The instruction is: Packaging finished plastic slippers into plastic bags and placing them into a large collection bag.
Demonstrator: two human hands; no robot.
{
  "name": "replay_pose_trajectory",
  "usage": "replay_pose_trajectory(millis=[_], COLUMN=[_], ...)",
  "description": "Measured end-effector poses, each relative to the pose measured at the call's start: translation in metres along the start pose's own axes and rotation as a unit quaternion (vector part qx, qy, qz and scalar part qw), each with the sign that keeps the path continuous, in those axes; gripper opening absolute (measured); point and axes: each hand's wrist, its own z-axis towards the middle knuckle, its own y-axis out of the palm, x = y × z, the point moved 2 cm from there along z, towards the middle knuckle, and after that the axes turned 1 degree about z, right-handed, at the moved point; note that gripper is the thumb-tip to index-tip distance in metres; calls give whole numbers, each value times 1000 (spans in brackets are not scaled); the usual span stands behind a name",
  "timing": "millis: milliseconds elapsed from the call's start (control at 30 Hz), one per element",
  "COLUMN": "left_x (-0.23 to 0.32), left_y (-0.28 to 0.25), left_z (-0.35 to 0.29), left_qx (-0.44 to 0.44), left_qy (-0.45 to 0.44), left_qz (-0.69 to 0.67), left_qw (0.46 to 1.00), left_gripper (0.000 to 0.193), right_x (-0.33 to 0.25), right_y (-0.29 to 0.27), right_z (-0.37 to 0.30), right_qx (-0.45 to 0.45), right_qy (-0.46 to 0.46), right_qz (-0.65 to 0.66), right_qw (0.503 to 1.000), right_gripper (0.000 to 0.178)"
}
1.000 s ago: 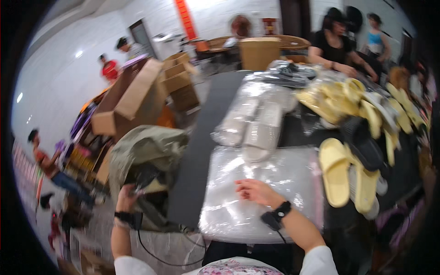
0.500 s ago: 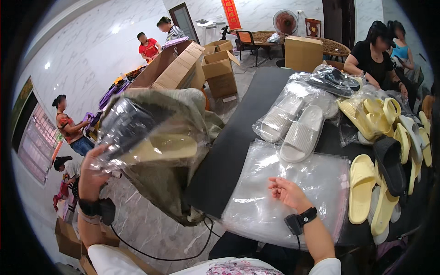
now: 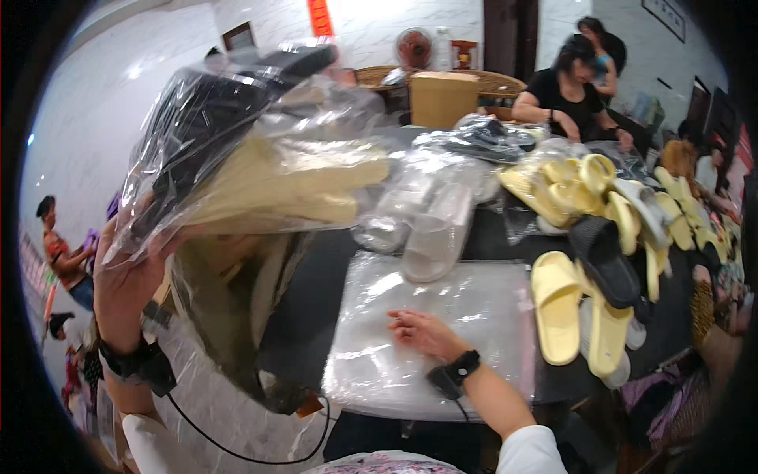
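Observation:
Raised at the left, my left hand (image 3: 130, 276) is closed around the lower end of clear plastic bags with slippers inside. In them show a black slipper (image 3: 209, 103) and a yellow slipper (image 3: 276, 183), blurred by motion; paler slippers are partly hidden behind. My right hand (image 3: 426, 332) is over a stack of flat clear plastic bags (image 3: 375, 379), its fingers loosely extended with nothing in them. Just beyond lies a bagged pair of white slippers (image 3: 438, 233). To the right are loose yellow slippers (image 3: 555, 308) and a black slipper (image 3: 606, 261).
A large olive sack (image 3: 229, 316) hangs left of the black table (image 3: 296, 316). More bagged slippers (image 3: 485, 141) lie at the table's far end, where a co-worker in black (image 3: 564, 99) sits. A cardboard box (image 3: 444, 101) stands behind. A cable (image 3: 260, 460) runs from my left wrist.
My left hand has lifted the bagged slippers higher and nearer, away from the sack. The view has turned right, and the right hand remains over the bag stack.

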Motion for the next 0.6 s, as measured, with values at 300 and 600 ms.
replay_pose_trajectory(millis=[300, 600], left_x=[-101, -319], left_y=[227, 291], left_z=[113, 102], left_qx=[-67, -174], left_qy=[-99, -127], left_qz=[-234, -134], left_qw=[965, 967], left_gripper=[30, 59], right_x=[0, 4], right_y=[-2, 5], right_z=[-6, 8], right_qx=[-27, -2], right_qy=[-11, 24], right_qz=[-7, -19], right_qw=[1000, 1000], right_gripper=[33, 33])
